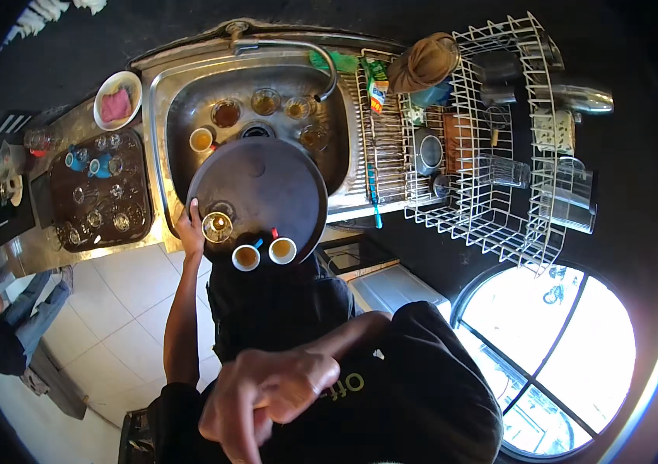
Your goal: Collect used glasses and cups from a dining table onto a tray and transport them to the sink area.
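My left hand (191,229) grips the left rim of a round dark serving tray (259,185), its thumb on top. The tray covers the front of the steel sink. On it stand a clear glass (217,227), a white cup with a blue handle (246,257) and a white cup with a red handle (282,250), each with brownish liquid. My right hand (271,385) is raised near the camera before my chest, fingers bent and one pointing down out of frame. Nothing shows in it, but its fingertips are partly hidden. Several used glasses and a cup (201,140) sit in the sink basin (181,101).
Left of the sink, a brown tray (57,200) carries glasses and blue cups; behind it is a bowl (136,87) with a pink cloth. The faucet (329,64) arches over the basin. A white wire rack (474,229) stands right. A person (1,336) is far left.
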Tool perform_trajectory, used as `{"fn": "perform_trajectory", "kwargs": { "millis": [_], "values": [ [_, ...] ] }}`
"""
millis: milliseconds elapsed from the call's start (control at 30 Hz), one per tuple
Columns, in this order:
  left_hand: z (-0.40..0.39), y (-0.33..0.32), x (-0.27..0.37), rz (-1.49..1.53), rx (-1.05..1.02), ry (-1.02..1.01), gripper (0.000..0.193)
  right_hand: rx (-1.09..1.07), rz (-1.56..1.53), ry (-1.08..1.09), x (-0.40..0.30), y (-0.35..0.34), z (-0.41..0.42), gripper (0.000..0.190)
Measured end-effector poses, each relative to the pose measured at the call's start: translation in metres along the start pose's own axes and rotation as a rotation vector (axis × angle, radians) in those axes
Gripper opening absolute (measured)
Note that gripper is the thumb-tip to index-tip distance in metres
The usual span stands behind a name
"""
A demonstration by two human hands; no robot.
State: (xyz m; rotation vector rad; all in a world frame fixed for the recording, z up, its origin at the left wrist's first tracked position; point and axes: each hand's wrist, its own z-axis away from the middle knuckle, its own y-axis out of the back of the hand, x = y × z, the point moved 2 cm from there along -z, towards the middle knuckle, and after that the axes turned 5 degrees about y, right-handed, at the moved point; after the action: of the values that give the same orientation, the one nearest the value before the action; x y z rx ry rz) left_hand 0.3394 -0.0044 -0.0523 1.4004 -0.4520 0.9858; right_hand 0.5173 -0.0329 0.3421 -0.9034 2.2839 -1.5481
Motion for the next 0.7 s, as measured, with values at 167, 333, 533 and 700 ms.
{"fn": "perform_trajectory", "kwargs": {
  "millis": [167,333,533,700],
  "values": [
    [-0.001,-0.003,-0.002,0.028,0.019,-0.003,0.050,-0.076,-0.019,0.177,0.003,-0.025,0.016,0.058],
    [-0.003,-0.005,-0.015,-0.040,0.042,-0.014,0.053,-0.147,-0.008,0.264,0.015,-0.032,0.016,0.049],
    [-0.001,-0.003,-0.012,-0.007,-0.021,0.068,0.051,-0.094,-0.047,0.290,0.025,-0.042,0.009,0.041],
    [-0.003,-0.003,-0.012,-0.020,-0.008,0.022,0.051,-0.196,0.090,0.284,0.037,-0.026,0.009,0.042]
  ]
}}
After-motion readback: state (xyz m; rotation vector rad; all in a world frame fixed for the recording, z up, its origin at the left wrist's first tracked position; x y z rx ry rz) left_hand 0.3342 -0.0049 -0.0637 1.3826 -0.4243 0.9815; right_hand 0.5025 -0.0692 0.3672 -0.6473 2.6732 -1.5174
